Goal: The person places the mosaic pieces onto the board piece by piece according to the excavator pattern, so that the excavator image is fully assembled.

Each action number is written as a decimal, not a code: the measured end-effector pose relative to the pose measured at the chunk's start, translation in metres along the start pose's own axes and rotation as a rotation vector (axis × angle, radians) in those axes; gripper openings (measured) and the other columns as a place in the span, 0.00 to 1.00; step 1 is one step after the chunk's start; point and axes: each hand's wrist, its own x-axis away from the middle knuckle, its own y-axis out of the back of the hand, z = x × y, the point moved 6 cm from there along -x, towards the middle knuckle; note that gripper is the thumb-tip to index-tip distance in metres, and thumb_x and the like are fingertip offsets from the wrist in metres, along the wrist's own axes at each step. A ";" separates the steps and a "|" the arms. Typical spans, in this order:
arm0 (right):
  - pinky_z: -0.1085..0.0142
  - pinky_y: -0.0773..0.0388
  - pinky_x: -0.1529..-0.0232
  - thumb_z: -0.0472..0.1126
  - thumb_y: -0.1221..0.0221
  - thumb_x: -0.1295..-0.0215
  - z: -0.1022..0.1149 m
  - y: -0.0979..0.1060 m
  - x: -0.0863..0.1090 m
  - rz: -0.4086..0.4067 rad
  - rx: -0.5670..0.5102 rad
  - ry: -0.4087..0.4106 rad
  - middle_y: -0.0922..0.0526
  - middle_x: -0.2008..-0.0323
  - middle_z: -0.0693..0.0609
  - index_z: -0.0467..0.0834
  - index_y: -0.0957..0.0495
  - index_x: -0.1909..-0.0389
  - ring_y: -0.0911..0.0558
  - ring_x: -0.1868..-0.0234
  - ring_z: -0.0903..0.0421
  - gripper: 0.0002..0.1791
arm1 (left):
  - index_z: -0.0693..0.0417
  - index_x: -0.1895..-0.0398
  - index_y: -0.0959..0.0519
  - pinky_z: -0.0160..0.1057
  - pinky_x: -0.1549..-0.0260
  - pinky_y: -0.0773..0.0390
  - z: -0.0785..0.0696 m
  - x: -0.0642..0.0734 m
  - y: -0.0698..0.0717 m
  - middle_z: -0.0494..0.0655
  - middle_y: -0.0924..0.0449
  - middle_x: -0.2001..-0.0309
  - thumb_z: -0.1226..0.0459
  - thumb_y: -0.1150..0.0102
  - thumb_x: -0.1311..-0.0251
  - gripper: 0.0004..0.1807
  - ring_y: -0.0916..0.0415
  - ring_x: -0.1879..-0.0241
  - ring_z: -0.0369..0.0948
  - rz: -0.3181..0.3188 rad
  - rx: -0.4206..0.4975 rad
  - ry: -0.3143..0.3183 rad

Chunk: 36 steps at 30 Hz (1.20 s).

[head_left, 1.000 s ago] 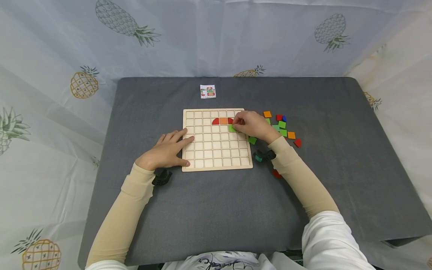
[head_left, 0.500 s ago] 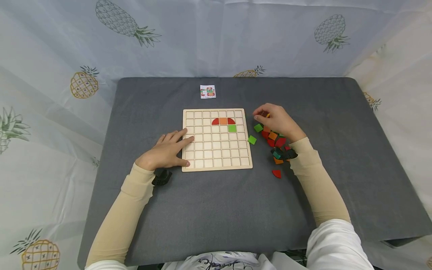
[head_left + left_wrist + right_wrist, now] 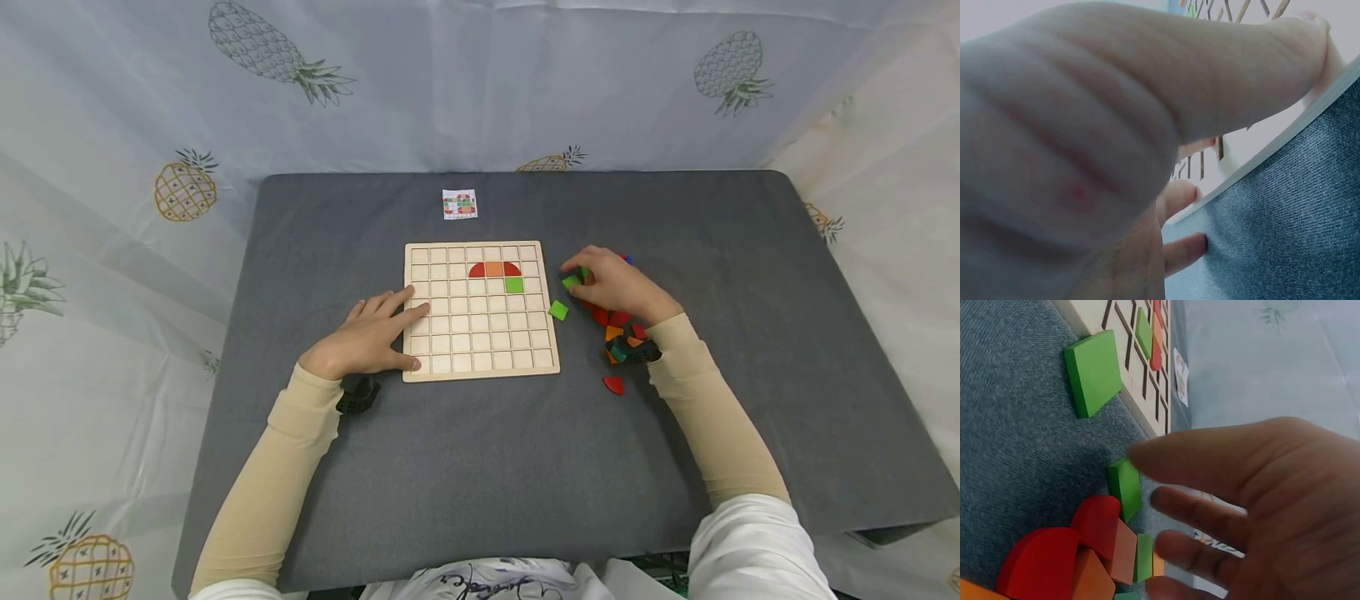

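Observation:
A pale wooden board [image 3: 481, 358] with a square grid lies on the grey table. My left hand [image 3: 365, 336] rests at its left side, fingers spread and fingertips on the edge. In the board sit two red quarter-round tiles with an orange square tile [image 3: 493, 269] between them, and a green square tile [image 3: 513, 285] below. My right hand [image 3: 618, 283] is over the loose pile right of the board, thumb and index finger apart around a green tile [image 3: 1125, 487]. In the right wrist view the thumb tip meets that tile's edge; the index finger looks apart from it.
Another green tile [image 3: 558, 310] lies against the board's right edge. A red quarter-round tile [image 3: 613, 385] lies nearer the person. Red and orange tiles [image 3: 614, 332] spread under the right wrist. A small printed pattern card [image 3: 460, 204] lies beyond the board.
My right hand left the green tile in the board and moved right to the pile, then shifted slightly nearer the person, onto a loose green tile. My left hand has stayed in place.

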 end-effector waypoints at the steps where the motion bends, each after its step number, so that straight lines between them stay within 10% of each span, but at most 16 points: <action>1: 0.52 0.27 0.51 0.38 0.39 0.29 0.000 -0.002 0.000 0.012 0.009 0.004 0.21 0.44 0.40 0.39 0.21 0.40 0.27 0.52 0.45 0.19 | 0.44 0.18 0.46 0.70 0.25 0.62 0.000 0.000 0.000 0.53 0.62 0.16 0.52 0.30 0.39 0.49 0.63 0.19 0.60 -0.001 0.001 0.000; 9: 0.43 0.28 0.36 0.34 0.41 0.31 -0.002 -0.007 -0.002 0.052 0.069 -0.046 0.28 0.33 0.35 0.38 0.23 0.37 0.40 0.23 0.37 0.22 | 0.45 0.18 0.47 0.70 0.25 0.62 0.001 0.000 0.000 0.54 0.62 0.16 0.51 0.30 0.39 0.49 0.63 0.19 0.60 -0.002 0.000 -0.004; 16: 0.47 0.24 0.44 0.42 0.39 0.28 -0.003 -0.007 -0.007 -0.009 0.067 -0.051 0.23 0.44 0.41 0.40 0.21 0.39 0.24 0.48 0.45 0.20 | 0.44 0.18 0.46 0.70 0.25 0.62 0.001 -0.001 -0.001 0.54 0.62 0.17 0.51 0.31 0.39 0.49 0.62 0.19 0.61 -0.005 -0.003 -0.011; 36: 0.56 0.27 0.58 0.43 0.37 0.30 0.051 -0.008 -0.031 -0.082 -0.028 0.089 0.21 0.49 0.43 0.40 0.20 0.40 0.25 0.53 0.47 0.20 | 0.44 0.18 0.47 0.70 0.25 0.62 0.002 0.000 -0.001 0.53 0.62 0.16 0.51 0.30 0.39 0.50 0.63 0.19 0.60 -0.005 -0.005 -0.005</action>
